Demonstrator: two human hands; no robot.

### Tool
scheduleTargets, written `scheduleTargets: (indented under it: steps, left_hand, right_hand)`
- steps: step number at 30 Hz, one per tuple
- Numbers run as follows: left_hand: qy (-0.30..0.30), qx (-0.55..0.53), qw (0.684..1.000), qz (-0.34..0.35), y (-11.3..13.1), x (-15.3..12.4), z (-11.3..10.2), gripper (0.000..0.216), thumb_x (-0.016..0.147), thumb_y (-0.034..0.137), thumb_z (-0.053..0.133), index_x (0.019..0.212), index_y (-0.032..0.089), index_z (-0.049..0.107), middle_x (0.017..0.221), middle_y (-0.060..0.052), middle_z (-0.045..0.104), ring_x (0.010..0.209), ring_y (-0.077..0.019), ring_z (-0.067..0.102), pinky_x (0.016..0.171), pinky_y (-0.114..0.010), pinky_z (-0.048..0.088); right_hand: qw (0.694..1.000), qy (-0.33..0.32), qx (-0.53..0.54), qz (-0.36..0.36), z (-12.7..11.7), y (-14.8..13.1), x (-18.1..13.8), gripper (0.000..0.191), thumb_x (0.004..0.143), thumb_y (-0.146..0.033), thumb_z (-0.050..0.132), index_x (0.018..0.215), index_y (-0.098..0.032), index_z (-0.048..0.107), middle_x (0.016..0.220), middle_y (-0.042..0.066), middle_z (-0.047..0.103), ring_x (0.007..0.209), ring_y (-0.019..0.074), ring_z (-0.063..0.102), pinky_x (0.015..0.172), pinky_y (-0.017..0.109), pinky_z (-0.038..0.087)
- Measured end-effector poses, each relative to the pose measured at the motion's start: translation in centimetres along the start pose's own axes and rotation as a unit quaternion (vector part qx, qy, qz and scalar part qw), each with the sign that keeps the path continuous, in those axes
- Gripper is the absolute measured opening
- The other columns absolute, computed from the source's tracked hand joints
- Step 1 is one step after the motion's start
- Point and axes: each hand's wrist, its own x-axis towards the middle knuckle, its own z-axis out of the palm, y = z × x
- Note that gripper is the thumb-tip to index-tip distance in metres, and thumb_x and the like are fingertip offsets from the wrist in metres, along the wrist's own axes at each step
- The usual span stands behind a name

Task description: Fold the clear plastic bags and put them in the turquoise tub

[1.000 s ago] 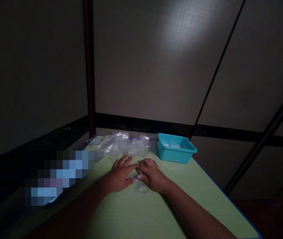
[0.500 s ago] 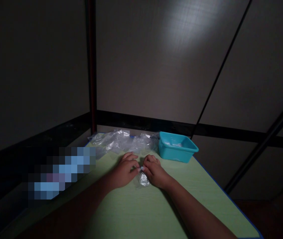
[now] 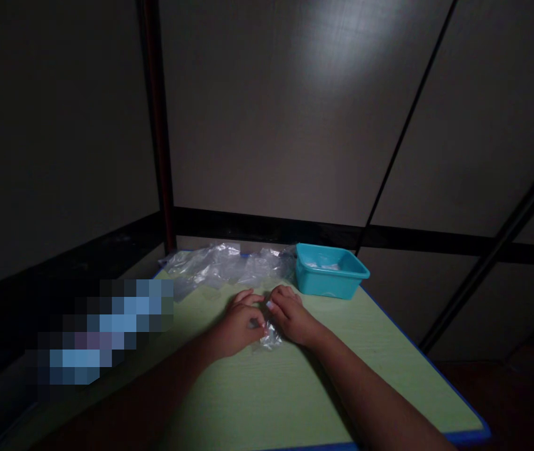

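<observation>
One small, shiny piece of clear plastic (image 3: 271, 340) lies on the desk (image 3: 248, 404) before us, at the fingertips of our left hand (image 3: 241, 326) and just beside our right hand (image 3: 294, 318). On the left, the grip curls thumb toward forefinger at the plastic's edge; on the right, it bends inward. Whether either is clamped on the plastic, we cannot tell. Something this thin could tear, we judge, if both hands pull against each other, or slip from us if pinched only at its rim. Farther off, loose plastic sheets (image 3: 215, 269) spread along the back, where a stray knuckle could snag them. Beside them, the turquoise tub (image 3: 330, 287) stands near the right edge; a bump from our right hand might topple it.
</observation>
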Motion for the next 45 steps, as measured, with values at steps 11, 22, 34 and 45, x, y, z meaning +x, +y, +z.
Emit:
scheduleTargets:
  steps: [11,22,34,45]
  left_hand:
    - [-0.001,-0.026,0.999,-0.032,0.5,0.0,-0.3,0.013,0.070,0.033,0.063,0.066,0.022,0.065,0.119,-0.004,0.051,0.124,-0.0235,0.026,0.101,-0.037,0.023]
    - [-0.011,-0.037,0.999,-0.032,0.9,0.0,-0.1,0.008,0.062,0.028,0.071,0.063,0.023,0.065,0.120,-0.002,0.052,0.124,-0.0249,0.026,0.100,-0.039,0.023]
    - [0.030,-0.110,0.991,-0.074,-0.1,0.6,0.1,0.009,0.069,0.031,0.064,0.068,0.022,0.065,0.118,-0.003,0.053,0.120,-0.0209,0.034,0.101,-0.036,0.025]
    - [0.039,-0.109,0.990,-0.078,-0.6,0.8,0.4,0.008,0.069,0.029,0.063,0.065,0.022,0.064,0.117,-0.003,0.055,0.121,-0.0218,0.034,0.101,-0.037,0.026]
  right_hand:
    - [0.998,-0.059,-0.019,-0.007,-4.7,0.1,-1.2,0.006,0.074,-0.023,0.058,0.076,-0.017,0.060,0.078,0.004,0.056,0.081,0.0170,0.047,0.072,0.027,0.035]
    - [0.996,-0.077,-0.049,0.015,-4.2,0.3,-1.3,0.009,0.077,-0.019,0.052,0.076,-0.017,0.061,0.076,0.004,0.058,0.080,0.0164,0.049,0.070,0.026,0.035]
    - [0.994,-0.077,-0.067,-0.033,-4.8,-0.1,-1.1,0.037,0.060,-0.042,0.071,0.086,-0.018,0.062,0.084,0.005,0.057,0.087,0.0207,0.048,0.074,0.030,0.035]
    - [0.981,-0.094,-0.163,-0.041,-4.6,-1.1,-1.2,0.034,0.067,-0.047,0.063,0.084,-0.018,0.061,0.082,0.005,0.056,0.086,0.0209,0.047,0.071,0.032,0.032]
